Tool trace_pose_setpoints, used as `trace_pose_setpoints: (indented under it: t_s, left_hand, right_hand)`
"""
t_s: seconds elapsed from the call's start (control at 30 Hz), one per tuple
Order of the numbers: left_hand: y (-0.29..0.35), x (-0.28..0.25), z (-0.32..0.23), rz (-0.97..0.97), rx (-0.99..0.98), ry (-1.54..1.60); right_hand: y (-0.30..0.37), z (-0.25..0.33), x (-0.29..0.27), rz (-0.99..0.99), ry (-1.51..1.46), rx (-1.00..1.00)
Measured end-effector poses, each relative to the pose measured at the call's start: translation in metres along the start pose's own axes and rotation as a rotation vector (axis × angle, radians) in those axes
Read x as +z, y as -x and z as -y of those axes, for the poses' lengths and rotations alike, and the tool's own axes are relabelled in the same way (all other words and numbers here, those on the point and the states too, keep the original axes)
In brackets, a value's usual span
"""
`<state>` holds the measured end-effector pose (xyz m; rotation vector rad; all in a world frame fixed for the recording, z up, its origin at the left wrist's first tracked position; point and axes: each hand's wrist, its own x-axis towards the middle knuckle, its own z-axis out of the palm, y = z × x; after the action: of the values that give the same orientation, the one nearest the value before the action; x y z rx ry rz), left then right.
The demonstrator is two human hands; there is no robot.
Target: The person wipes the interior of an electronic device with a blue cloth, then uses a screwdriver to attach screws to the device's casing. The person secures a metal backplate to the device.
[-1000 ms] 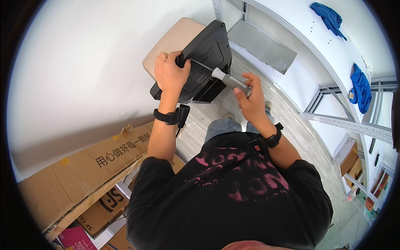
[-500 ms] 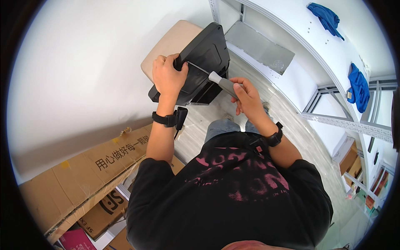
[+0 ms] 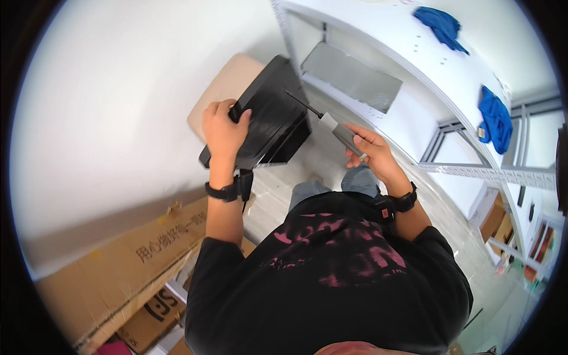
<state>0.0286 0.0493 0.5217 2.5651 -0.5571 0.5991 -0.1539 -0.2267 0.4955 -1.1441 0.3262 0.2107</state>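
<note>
The screwdriver (image 3: 331,124) has swung away from the left hand (image 3: 225,131). Half a second ago its tip sat right beside the left thumb, at the edge of the black plastic shell (image 3: 269,112); now there is a clear gap between thumb and tip. The shaft crosses the upper right part of the shell in the picture, and whether the tip touches the surface there cannot be told. The spot by the thumb is therefore free of the tool, which suggests a break in the work at that place.

The right hand (image 3: 374,152), right of the frame's centre, is closed around the rear of the grey handle, thumb on one side and fingers curled on the other. The left hand stays clamped on the shell's rim, thumb on the black face and fingers over the far edge, so the piece appears steadied.

The shell stands tilted in the upper middle of the frame, with a beige rounded panel (image 3: 228,80) behind it toward the upper left. The whole view has shifted too: shell and panel sit lower and further left than before. The white shelf (image 3: 390,35) with a blue cloth (image 3: 442,26) fills the upper right, and a long cardboard box (image 3: 112,260) lies at lower left.
</note>
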Motion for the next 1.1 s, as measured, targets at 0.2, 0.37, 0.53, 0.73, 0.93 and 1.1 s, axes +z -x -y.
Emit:
trace_pose_setpoints:
  t_s: [0.2, 0.37, 0.53, 0.73, 0.93, 1.1]
  left_hand:
    - [-0.039, 0.053, -0.079, -0.05, 0.209, 0.299]
    - [-0.069, 0.132, -0.197, 0.241, 0.308, 0.655]
    - [-0.106, 0.222, -0.319, 0.446, 0.449, 0.724]
    - [-0.139, 0.331, -0.439, 0.695, 0.396, 0.627]
    - [-0.154, 0.381, -0.488, 0.739, 0.394, 0.391]
    - [-0.154, 0.404, -0.487, 0.693, 0.447, 0.364]
  right_hand:
    - [0.021, 0.0, -0.074, -0.022, -0.259, -0.142]
    - [0.045, 0.011, -0.152, -0.161, -0.24, -0.312]
    - [0.058, 0.034, -0.233, -0.367, -0.208, -0.357]
    - [0.06, 0.061, -0.318, -0.514, -0.215, -0.318]
    - [0.056, 0.084, -0.373, -0.623, -0.254, -0.304]
    - [0.052, 0.087, -0.401, -0.556, -0.275, -0.333]
